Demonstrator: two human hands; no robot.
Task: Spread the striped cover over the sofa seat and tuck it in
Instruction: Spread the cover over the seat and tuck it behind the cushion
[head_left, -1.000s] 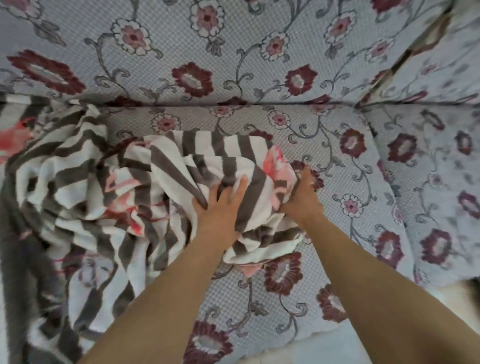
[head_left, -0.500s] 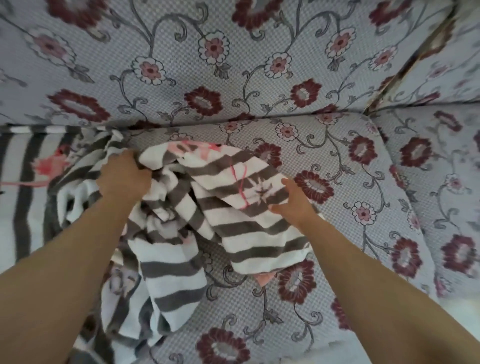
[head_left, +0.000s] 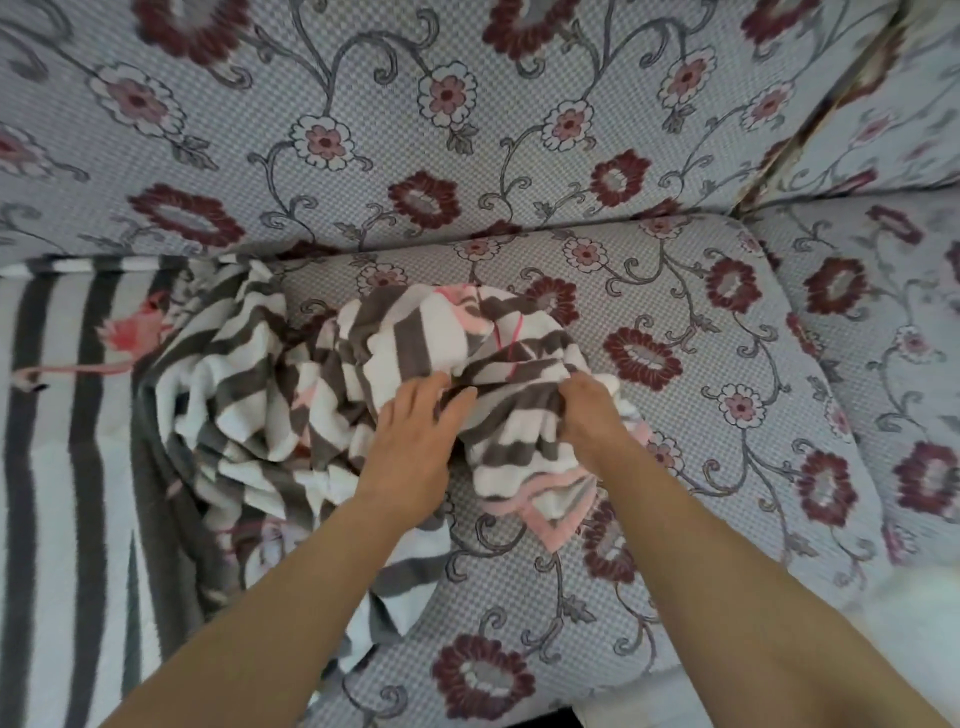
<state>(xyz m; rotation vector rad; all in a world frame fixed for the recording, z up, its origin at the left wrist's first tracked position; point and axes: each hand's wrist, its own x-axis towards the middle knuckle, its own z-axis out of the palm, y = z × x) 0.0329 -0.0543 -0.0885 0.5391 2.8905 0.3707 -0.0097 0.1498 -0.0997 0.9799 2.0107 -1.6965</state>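
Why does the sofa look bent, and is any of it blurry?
Head view: the wide-angle lens bows the sofa seat and backrest. Light is soft and even, without glare. The striped cover and both hands look sharp in the middle; the picture's corners smear.

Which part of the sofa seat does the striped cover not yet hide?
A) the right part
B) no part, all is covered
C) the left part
A: the striped cover lies flat at the left and bunched mid-seat under both hands, while the floral sofa seat shows bare at the right.
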